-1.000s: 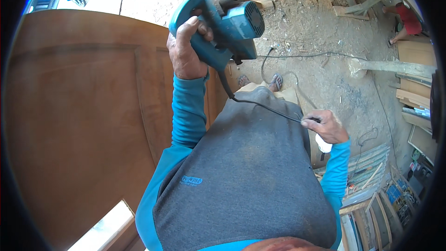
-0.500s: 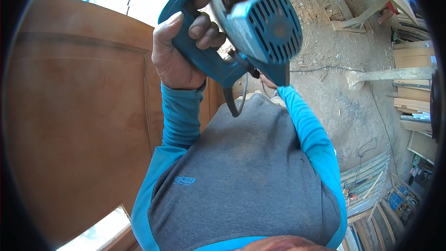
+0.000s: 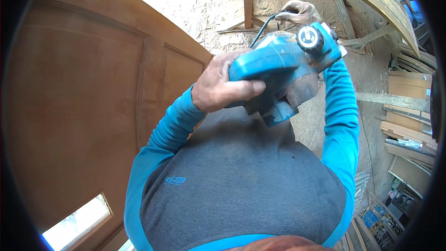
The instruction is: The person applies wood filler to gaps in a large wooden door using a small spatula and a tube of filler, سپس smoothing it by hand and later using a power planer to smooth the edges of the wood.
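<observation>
The blue power planer [image 3: 283, 72] is gripped by the left hand [image 3: 220, 86]; its black cord [image 3: 262, 30] is pinched by the right hand [image 3: 302, 13]; slack is best kept clear of the sole.

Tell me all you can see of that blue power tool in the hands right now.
The blue power tool looks like a handheld electric planer with a plastic body, scuffed and dusty. It is held up in the air, tilted, above the grey shirt. The left hand wraps its handle; the right hand is at its far end, holding the black cord. A round black knob faces the camera. Its darker underside points downward.
</observation>
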Demonstrator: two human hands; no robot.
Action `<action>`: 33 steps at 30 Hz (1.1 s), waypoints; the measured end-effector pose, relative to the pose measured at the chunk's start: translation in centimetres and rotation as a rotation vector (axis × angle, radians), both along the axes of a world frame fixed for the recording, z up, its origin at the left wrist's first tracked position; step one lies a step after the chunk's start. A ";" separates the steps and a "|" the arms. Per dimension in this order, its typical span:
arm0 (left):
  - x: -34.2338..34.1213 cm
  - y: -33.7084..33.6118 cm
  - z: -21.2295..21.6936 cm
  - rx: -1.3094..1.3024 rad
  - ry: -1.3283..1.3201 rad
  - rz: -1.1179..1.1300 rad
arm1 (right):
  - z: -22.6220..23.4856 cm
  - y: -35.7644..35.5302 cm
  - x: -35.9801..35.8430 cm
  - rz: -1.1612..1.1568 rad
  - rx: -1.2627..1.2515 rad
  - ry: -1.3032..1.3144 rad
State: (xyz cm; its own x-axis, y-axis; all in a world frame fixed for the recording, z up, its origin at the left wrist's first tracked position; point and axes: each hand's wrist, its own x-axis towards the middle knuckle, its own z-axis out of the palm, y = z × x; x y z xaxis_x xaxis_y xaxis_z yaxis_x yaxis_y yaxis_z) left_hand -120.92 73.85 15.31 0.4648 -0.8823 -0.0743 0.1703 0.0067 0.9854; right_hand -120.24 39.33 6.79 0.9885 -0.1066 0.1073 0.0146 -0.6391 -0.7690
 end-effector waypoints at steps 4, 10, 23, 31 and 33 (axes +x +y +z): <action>-0.1 -0.7 -1.7 0.044 -0.301 -0.067 | 3.7 -3.3 -0.3 -0.036 -0.242 -0.101; -0.6 -1.5 -4.5 0.225 -0.355 -0.135 | 9.7 -1.8 -4.3 -0.001 -0.415 -0.340; -0.8 -2.1 -7.9 0.342 -0.285 -0.007 | 3.4 -3.0 -17.2 -0.403 -0.253 -0.011; -1.4 -2.8 -8.2 0.338 -0.285 -0.110 | 0.4 -5.6 -15.1 -0.453 -0.272 -0.075; -1.6 -2.9 -7.6 0.355 -0.202 -0.113 | -1.3 -6.3 -15.6 -0.484 -0.262 -0.059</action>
